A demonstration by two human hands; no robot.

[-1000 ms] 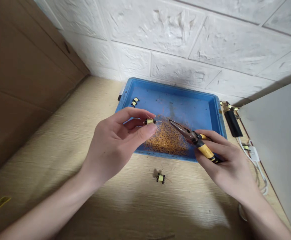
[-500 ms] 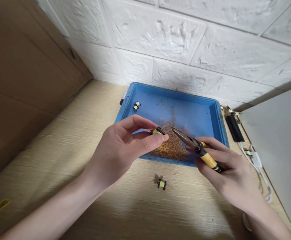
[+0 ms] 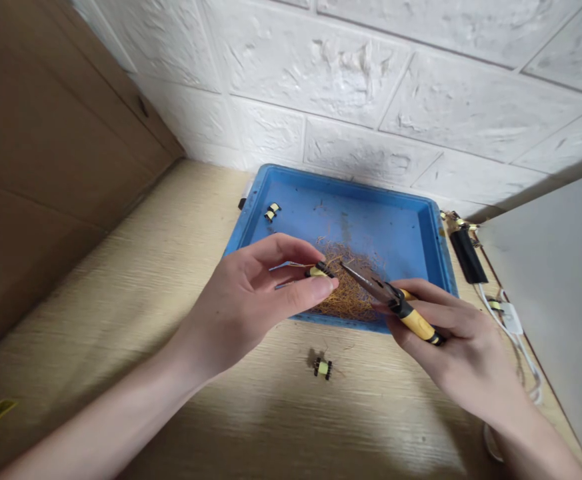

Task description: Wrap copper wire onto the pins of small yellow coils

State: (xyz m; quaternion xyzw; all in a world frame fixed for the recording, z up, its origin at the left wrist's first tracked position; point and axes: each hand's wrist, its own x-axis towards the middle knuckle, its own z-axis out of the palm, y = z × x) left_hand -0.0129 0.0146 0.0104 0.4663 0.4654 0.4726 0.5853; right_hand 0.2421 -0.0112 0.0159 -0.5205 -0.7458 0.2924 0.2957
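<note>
Between thumb and fingers, my left hand (image 3: 251, 300) pinches a small wound coil bobbin (image 3: 319, 271) with a yellow-taped middle and black pin ends. Fine copper-coloured wire sticks out of it. My right hand (image 3: 458, 347) is wrapped round the yellow-and-black handles of needle-nose pliers (image 3: 378, 290). Their tips point left and stand close to the bobbin's right end; whether they grip a wire I cannot tell. Both hands are over the front of a blue tray (image 3: 351, 185), above a heap of wire clippings (image 3: 348, 300).
Two bobbins (image 3: 272, 212) lie in the tray's back left. Another bobbin (image 3: 323, 368) rests on the table before the tray. To the right are a black bar-shaped device (image 3: 468, 257), a white cable (image 3: 525, 360) and more bobbins. A cardboard box (image 3: 61, 147) borders the left; a white wall stands behind.
My left hand has shifted slightly and tilted the bobbin, showing more of its yellow side. The plier tips have moved a little left and down, nearer the bobbin.
</note>
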